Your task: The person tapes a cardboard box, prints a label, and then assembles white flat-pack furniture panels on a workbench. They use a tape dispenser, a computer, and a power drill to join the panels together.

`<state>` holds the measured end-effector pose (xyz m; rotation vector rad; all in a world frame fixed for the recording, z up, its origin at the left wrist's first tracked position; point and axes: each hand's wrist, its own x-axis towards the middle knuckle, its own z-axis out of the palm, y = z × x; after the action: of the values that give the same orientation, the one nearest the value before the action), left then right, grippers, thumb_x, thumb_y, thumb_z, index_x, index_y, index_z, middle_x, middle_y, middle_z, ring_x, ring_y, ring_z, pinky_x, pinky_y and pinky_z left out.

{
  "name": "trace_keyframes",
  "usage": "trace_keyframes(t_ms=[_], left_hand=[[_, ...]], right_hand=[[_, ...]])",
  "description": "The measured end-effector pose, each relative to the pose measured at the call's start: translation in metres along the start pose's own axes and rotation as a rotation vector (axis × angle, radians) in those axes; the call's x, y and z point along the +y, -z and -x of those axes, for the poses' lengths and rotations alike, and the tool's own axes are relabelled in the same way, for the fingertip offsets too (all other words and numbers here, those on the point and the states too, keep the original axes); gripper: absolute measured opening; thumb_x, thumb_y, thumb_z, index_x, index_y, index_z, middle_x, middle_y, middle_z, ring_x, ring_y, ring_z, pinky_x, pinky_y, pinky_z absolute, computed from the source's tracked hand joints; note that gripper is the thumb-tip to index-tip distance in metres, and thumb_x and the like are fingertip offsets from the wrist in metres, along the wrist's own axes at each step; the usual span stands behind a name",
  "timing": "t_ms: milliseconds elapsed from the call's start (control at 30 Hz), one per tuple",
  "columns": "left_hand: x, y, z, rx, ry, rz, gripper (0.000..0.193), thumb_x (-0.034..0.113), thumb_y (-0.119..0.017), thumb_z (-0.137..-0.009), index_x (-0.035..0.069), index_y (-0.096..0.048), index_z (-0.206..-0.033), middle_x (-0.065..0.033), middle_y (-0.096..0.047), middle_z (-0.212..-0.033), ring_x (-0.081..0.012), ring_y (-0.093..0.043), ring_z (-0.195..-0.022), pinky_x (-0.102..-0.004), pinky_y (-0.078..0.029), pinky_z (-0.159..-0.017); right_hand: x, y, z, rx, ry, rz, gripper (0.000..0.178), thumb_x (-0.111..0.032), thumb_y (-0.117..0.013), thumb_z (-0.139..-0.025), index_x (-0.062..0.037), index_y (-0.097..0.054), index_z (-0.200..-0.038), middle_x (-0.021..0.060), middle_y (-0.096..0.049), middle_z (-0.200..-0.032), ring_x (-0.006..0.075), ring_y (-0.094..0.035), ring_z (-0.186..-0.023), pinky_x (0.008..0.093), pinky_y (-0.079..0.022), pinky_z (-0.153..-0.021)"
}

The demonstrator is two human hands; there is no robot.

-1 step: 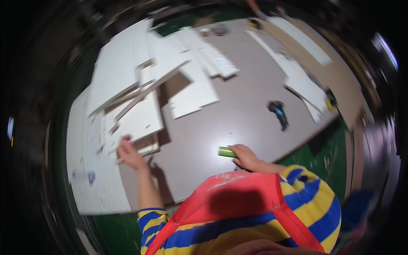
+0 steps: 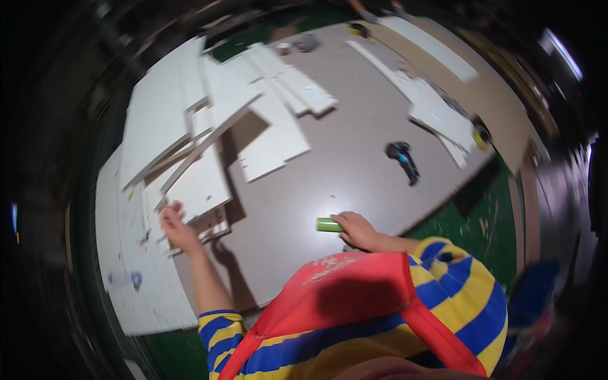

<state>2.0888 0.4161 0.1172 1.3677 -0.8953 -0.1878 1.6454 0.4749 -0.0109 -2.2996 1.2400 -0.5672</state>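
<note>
Pointing its bare end to our left, a green cylinder [image 2: 327, 225] sits in our right hand [image 2: 357, 232], near the table's close edge and in front of our body. Its long axis runs nearly level from left to right, roughly along our front, and our fingers cover its right end. The grip is closed around that end; we cannot tell whether the cylinder touches the grey table [image 2: 285, 202] beneath. Our red apron [image 2: 361, 278] bulges just behind it.

Well apart on the left, our left hand [image 2: 179, 230] is raised at the near end of the stacked white boards [image 2: 197, 183], palm partly turned up. Its fingers are blurred, so we cannot tell whether they pinch anything. One narrow white strip [image 2: 212, 140] lies slantwise across that stack.

Beyond the cylinder to the right, a black and blue power tool [image 2: 403, 163] rests on the table. Farther out, more white pieces [image 2: 437, 113] lie beside a brown sheet [image 2: 503, 117], and another person's hand [image 2: 367, 16] shows at the far edge.
</note>
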Motion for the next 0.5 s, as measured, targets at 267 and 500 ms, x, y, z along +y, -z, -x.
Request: trace_keyframes(t_ms=[267,500], left_hand=[[-0.060,-0.092,-0.182,-0.032,0.739,0.453,0.058,0.042,-0.052,-0.097,-0.014,-0.050,-0.114,-0.0230,-0.062,-0.110,-0.0240,-0.067,-0.088,-0.0282,-0.061,-0.073],[-0.152,-0.050,-0.287,-0.009,0.730,0.462,0.041,0.031,-0.047,-0.100,-0.009,-0.055,-0.099,-0.0193,-0.065,-0.084,-0.0248,-0.070,-0.078,-0.0255,-0.062,-0.060]], right_hand=[[0.003,0.010,0.019,0.097,-0.259,-0.032,0.051,-0.011,-0.067,-0.079,-0.0059,-0.051,-0.127,0.0154,-0.056,-0.116,0.0340,-0.051,-0.109,0.0425,-0.041,-0.094],[-0.013,0.027,0.010,0.322,-0.178,-0.062,0.051,-0.011,-0.068,-0.077,-0.0047,-0.052,-0.126,0.0172,-0.051,-0.126,0.0357,-0.048,-0.116,0.0435,-0.039,-0.099]])
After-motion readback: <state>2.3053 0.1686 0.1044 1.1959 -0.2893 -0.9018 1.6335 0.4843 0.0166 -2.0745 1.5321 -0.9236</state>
